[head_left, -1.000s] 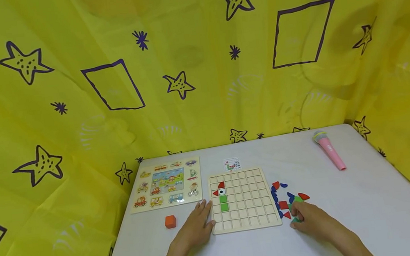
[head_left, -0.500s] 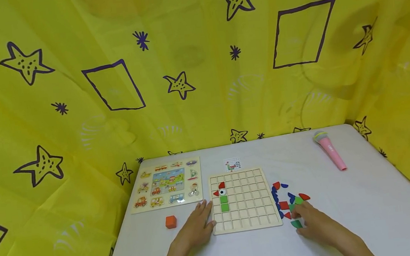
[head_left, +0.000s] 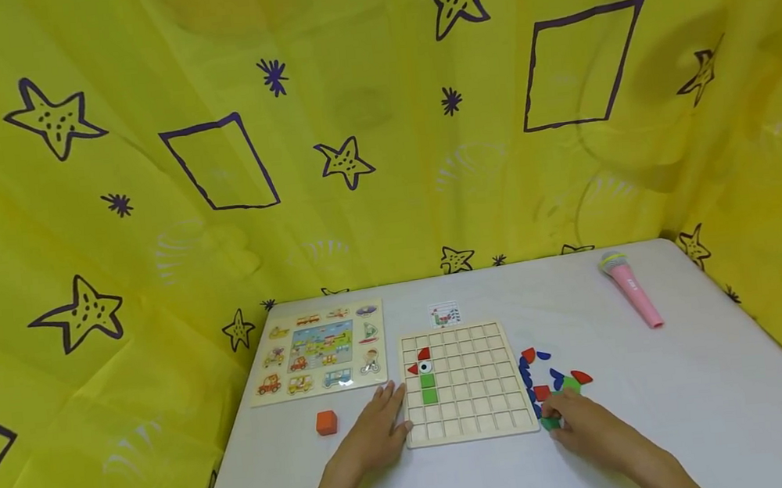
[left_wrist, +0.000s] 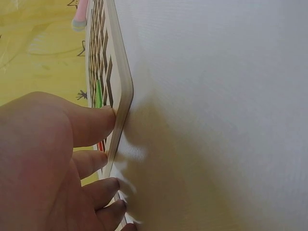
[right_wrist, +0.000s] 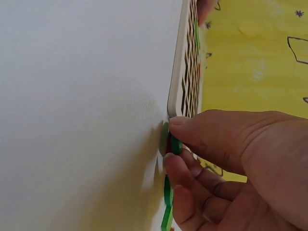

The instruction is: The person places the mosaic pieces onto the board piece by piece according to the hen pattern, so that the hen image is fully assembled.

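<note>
From the head view, the right hand [head_left: 588,425] has shifted left over the last half second, and the green piece [head_left: 551,422] that was lying loose is now between its fingertips, just off the near right corner of the grid board [head_left: 470,374]. Nothing on the board has changed: the eye tile [head_left: 425,366] and two green squares [head_left: 428,388] sit in the same left-side cells, so I'd call this piece in hand but not in a cell. Left hand [head_left: 374,432] lies against the board's left edge, fingers fairly straight. Left wrist view: its thumb and fingertips touch that edge, hand relaxed, not gripping anything afaict. Right wrist view: thumb and index nearly closed, just the piece between them, other fingers curled, loose green pieces [right_wrist: 167,192] beside them. Can't make out the held one's exact shape, tbh.
</note>
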Motion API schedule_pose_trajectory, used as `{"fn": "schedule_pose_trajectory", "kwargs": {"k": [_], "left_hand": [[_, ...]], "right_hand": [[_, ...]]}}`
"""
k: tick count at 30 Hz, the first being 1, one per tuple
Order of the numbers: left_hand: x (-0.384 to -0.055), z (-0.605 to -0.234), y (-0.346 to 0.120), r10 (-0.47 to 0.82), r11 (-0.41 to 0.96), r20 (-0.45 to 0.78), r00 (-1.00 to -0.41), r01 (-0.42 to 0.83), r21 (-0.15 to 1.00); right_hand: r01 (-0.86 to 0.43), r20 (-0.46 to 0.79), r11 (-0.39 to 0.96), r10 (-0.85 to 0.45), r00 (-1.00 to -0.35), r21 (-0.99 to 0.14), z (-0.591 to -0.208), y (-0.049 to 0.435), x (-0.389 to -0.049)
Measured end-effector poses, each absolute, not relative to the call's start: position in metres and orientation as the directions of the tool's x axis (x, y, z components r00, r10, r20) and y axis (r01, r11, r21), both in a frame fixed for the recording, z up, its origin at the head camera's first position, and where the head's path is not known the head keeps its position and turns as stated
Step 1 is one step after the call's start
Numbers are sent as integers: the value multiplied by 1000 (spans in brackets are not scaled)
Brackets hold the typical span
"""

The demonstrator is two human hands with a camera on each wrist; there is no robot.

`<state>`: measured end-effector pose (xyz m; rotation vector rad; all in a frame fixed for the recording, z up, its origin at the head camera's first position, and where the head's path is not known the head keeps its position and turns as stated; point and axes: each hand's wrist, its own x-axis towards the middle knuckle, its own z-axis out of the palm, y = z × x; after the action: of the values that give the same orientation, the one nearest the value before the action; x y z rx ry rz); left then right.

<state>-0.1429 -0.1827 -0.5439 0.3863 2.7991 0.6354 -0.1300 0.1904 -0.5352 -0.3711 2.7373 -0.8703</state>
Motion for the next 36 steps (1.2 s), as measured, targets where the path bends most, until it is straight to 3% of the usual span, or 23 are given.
{"fn": "schedule_pose_trajectory", "kwargs": {"k": [8, 17, 28, 36], "left_hand": [[-142, -545, -183, 304, 873, -182, -935, 197, 447], [-142, -544, -183, 307, 872, -177, -935, 202, 446], [-142, -543, -183, 318, 870, -164, -934, 219, 441], [-143, -544, -183, 325, 870, -154, -933, 231, 435]], "right_hand": [[-291, -22, 737, -383, -923, -611, -533, 161, -138], [-303, -38, 756, -397, -917, -580, -535, 110, -154], [-525, 107, 658, -565, -818, -539, -536, 52, -164], [-580, 163, 618, -597, -786, -531, -539, 37, -165]]}}
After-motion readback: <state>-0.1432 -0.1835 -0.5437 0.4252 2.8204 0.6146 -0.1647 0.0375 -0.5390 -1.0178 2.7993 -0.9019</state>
